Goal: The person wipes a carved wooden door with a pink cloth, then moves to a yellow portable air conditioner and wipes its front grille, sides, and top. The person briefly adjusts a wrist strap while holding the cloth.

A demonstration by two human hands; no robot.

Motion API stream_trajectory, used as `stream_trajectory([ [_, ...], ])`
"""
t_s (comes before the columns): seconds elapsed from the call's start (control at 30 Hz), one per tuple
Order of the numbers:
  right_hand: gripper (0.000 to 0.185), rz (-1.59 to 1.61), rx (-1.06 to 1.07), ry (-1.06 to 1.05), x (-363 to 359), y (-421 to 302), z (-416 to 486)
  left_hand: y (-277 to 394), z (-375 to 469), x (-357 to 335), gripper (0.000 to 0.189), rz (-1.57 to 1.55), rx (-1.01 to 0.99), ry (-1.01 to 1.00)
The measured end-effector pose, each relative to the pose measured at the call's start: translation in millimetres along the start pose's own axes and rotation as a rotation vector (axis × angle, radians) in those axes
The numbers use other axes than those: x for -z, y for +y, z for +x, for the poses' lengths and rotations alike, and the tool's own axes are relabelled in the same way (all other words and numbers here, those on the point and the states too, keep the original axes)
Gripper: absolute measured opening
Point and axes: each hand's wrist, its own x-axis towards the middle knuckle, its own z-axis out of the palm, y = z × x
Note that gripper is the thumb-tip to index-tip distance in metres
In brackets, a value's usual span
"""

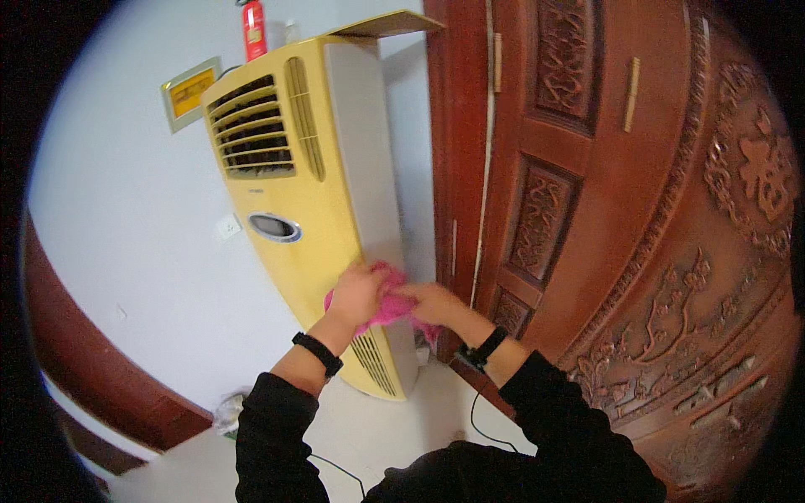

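Observation:
A pink cloth point(396, 307) is bunched between my two hands, in front of a tall yellow floor-standing air conditioner point(314, 251). My left hand point(358, 295) grips the cloth's left part, its fingers partly hidden in the folds. On the other side my right hand point(431, 303) holds the cloth too, and a loose end hangs below it. Both hands are before the unit's lower half, near its front right edge; whether the cloth touches the unit cannot be told. Each wrist wears a black strap.
A red fire extinguisher point(253, 31) stands on top of the unit. A carved wooden door point(566, 207) rises to the right. On the left wall are a framed picture point(192, 93) and a socket point(229, 227). A plastic bag point(229, 412) lies at the wall's foot; thin cables hang near my arms.

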Motion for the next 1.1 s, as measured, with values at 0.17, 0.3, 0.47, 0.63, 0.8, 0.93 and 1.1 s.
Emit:
stream_trajectory([
  [0.17,0.056,-0.118,0.320,0.547,54.7,-37.8,71.7,-18.1,57.1,57.7,0.039,0.068,0.103,0.504],
  [0.3,0.062,-0.234,0.671,0.874,114.1,-74.0,142.1,-36.4,130.5,125.2,0.048,0.322,-0.088,0.810],
  [0.47,0.061,-0.172,0.845,1.126,147.2,-109.6,231.2,-72.2,197.9,178.0,0.053,0.468,-0.173,0.986],
  [0.63,0.064,-0.122,0.756,1.070,111.9,-92.4,277.3,-106.0,185.7,137.9,0.054,0.419,-0.077,0.855],
  [0.8,0.062,-0.120,0.682,0.951,48.3,-19.2,269.2,-119.2,138.1,67.7,0.058,0.370,-0.135,0.831],
  [0.93,0.058,-0.184,0.526,0.936,-35.7,52.6,241.8,-112.1,81.5,-1.3,0.059,0.359,-0.016,0.566],
  [1.1,0.060,-0.064,0.255,0.609,-124.5,126.8,185.7,-98.7,18.8,-86.6,0.056,0.433,0.011,-0.007],
])
